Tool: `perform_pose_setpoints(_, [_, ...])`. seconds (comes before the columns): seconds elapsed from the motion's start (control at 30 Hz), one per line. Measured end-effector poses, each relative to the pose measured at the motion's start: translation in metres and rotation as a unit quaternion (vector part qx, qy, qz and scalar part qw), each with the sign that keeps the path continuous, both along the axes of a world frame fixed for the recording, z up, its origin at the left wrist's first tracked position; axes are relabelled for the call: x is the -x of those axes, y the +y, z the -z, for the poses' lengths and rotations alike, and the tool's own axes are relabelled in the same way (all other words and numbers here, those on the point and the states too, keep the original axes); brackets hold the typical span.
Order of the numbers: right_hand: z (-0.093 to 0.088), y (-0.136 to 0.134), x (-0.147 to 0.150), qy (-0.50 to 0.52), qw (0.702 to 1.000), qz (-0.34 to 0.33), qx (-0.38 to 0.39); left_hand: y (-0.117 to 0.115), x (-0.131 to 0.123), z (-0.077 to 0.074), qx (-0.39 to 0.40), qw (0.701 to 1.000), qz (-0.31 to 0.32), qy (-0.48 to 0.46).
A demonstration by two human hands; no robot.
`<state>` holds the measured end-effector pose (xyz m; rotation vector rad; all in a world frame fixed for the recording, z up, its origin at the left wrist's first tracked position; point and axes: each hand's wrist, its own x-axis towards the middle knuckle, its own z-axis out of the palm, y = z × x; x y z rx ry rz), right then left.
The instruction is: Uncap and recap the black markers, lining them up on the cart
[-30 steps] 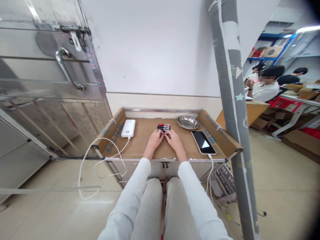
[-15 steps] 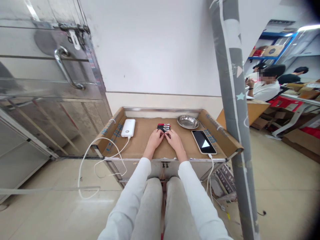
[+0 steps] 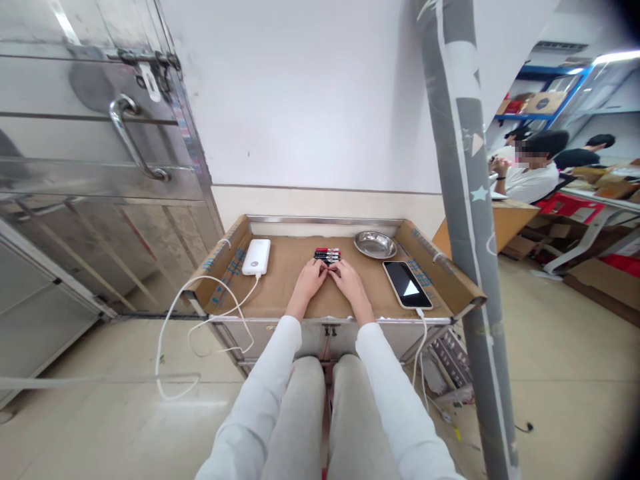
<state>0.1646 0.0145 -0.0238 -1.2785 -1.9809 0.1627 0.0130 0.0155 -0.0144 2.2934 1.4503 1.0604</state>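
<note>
A small row of markers, one red and the others dark, lies side by side on the cardboard-lined tabletop. Right at the near side of this row, my left hand is closed with its fingertips pressed together. My right hand mirrors it, thumb and fingers pinched, and the tips of both hands almost meet. Whatever sits between the fingertips is too small and covered to name. The nearest markers are partly hidden by the fingers.
A white power bank with a cable lies at the left. On the right are a shiny metal bowl and a phone plugged into a cable. A wrapped grey pole stands beside the table. People sit working farther right.
</note>
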Motion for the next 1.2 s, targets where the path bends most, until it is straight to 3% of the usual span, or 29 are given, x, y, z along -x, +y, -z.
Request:
perform_pose_setpoints(0.23, [0.001,0.000,0.000,-0.014,0.999,0.024,-0.017,0.003,0.001,0.003,-0.052,0.998,-0.038,0.027])
perform_pose_setpoints(0.5, [-0.003,-0.005,0.000,-0.035,0.996,0.073,-0.046,0.000,-0.001,0.003,-0.024,0.994,-0.040,0.099])
perform_pose_setpoints(0.73, [-0.007,-0.008,0.000,-0.059,0.988,0.131,-0.053,0.000,-0.001,0.004,-0.011,0.994,-0.039,0.105])
perform_pose_setpoints(0.93, [-0.008,-0.010,-0.001,-0.045,0.976,0.202,-0.066,0.001,-0.002,0.003,-0.039,0.991,-0.077,0.104])
perform_pose_setpoints(1.2, [-0.011,-0.012,-0.001,-0.043,0.972,0.223,-0.057,-0.001,-0.001,-0.001,-0.051,0.991,-0.094,0.086])
